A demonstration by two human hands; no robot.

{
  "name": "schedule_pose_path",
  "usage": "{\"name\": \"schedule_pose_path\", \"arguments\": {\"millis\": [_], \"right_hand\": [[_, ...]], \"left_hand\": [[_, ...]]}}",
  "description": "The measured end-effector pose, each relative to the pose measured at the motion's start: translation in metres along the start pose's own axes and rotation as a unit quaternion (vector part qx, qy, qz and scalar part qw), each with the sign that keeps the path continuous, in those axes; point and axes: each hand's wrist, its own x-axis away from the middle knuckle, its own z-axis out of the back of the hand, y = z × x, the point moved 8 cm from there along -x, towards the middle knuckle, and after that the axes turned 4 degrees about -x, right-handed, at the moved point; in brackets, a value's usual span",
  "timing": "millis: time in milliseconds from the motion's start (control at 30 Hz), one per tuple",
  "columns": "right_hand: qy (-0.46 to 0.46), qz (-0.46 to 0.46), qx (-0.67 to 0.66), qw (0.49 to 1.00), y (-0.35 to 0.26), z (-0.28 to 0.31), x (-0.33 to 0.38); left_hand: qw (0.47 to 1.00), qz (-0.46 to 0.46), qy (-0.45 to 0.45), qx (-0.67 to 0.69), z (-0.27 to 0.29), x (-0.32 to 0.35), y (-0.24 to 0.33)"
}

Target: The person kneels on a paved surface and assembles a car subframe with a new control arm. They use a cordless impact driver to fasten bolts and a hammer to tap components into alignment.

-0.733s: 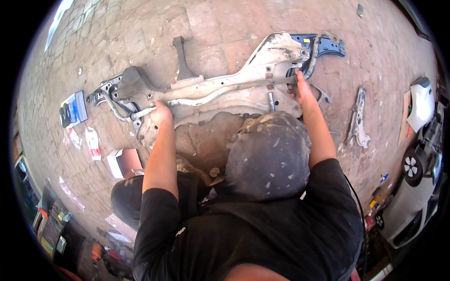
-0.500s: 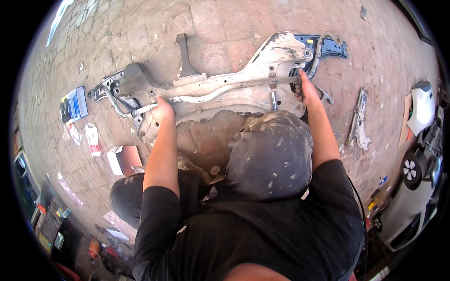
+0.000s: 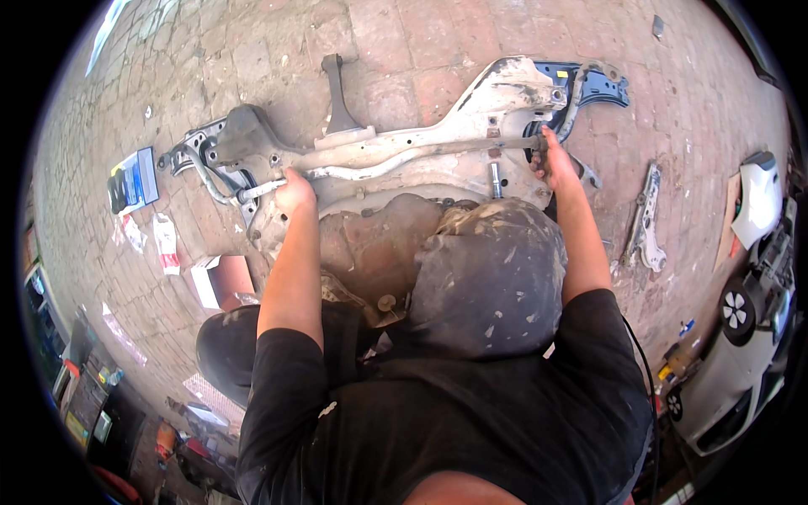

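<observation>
A person in a black shirt (image 3: 471, 421) and a paint-flecked grey cap (image 3: 492, 278) crouches over a car subframe (image 3: 404, 156) that lies flat on a brick floor (image 3: 252, 50), both arms stretched forward to its near edge. The left hand (image 3: 295, 189) is closed on a pale bar (image 3: 387, 164) that runs along the subframe, close to where it meets the dark left-end bracket (image 3: 223, 143). The right hand (image 3: 551, 160) is wrapped round the same bar's far end, beside the blue-painted right bracket (image 3: 598, 84). The hands are well apart, one at each end of the bar. Between the arms a rusty brown housing (image 3: 370, 244) sits just under the subframe. The step in hand looks like working the bar against its mounts, either seating it or freeing it; which cannot be told. The next move would seem to call for an even pull or push from both ends together, so that the bar does not bind at one mount, with fingers kept out of the gap between bar and crossmember. To the left lie a small open carton (image 3: 223, 278), a white packet (image 3: 166, 242) and a blue-backed blister pack (image 3: 135, 181); crates of tools (image 3: 84, 396) crowd the lower left edge. To the right, a loose metal arm (image 3: 644, 223) rests on the bricks, and beyond it a white car (image 3: 749, 337) stands at the edge of view. Past the subframe, a dark strut (image 3: 337, 88) sticks out over the bricks.
</observation>
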Motion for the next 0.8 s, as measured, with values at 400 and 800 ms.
{"name": "schedule_pose_path", "arguments": {"millis": [400,800], "right_hand": [[-0.005,0.029,-0.01,1.0,0.0,-0.001,0.003],[-0.042,0.06,-0.162,0.984,0.027,0.002,-0.007]], "left_hand": [[1.0,0.009,-0.005,-0.006,-0.001,0.0,-0.001],[1.0,0.003,-0.01,0.004,-0.006,-0.008,-0.005]]}}
